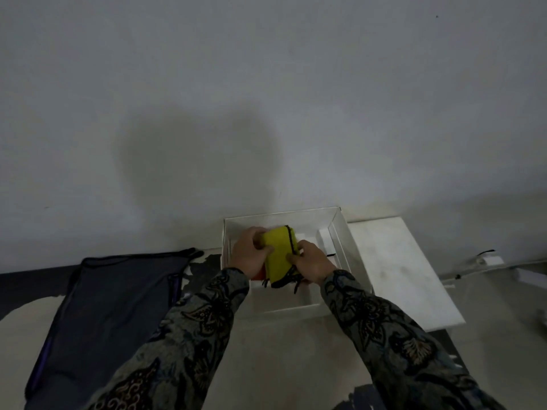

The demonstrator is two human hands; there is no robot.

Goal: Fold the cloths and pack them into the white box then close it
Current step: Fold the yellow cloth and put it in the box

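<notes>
Both hands are working one item: I'm holding a folded yellow cloth with black edge trim [279, 254] over the open white cardboard box [340, 232], low inside its walls. My left hand [250, 253] is curled around the cloth's left edge, thumb across the top face. My right hand [313, 261] is pinching the right edge along the black trim, fingers closed on it. Neither hand is free.

Handling read: it's looking soft and light, no stiffness of its own, so the fold is holding only because I'm gripping both sides. Black ties or loose ends [296, 284] are dangling off the near end and could snag on the box wall or stick out under the lid. The fabric is probably not slippery and not fragile. Best grip is where I'm already taking it: opposing long edges, thumbs on top, pressing the layers flat so they aren't springing open on release.

Something red or orange [258, 274] is showing under my left wrist inside the box; can't tell what it is. A flat white box lid [396, 267] is lying just right of the box on the tabletop. A large dark navy cloth with purple edging [112, 306] is lying spread out to the left, not yet folded, so I'm judging the packing is partway done.
</notes>
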